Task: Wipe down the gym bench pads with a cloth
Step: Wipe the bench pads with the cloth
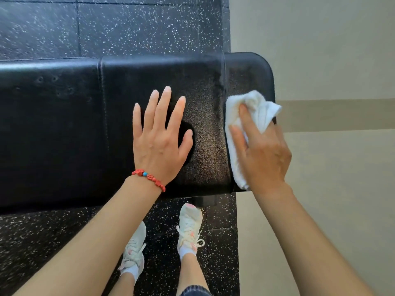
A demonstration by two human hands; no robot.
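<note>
A black padded gym bench (pixel 64 129) runs across the view from the left edge to a rounded end at the right. A stitched seam divides its pads near the left third. My left hand (pixel 159 137) lies flat on the pad with fingers spread, a red bead bracelet at its wrist. My right hand (pixel 261 152) presses a folded white cloth (pixel 252 107) against the bench's right end. Part of the cloth is hidden under my fingers and palm.
Black speckled rubber flooring (pixel 128 26) lies beyond and below the bench. A beige floor or wall (pixel 331 60) begins just right of the bench's end. My feet in white sneakers (pixel 189 227) stand close to the bench's near side.
</note>
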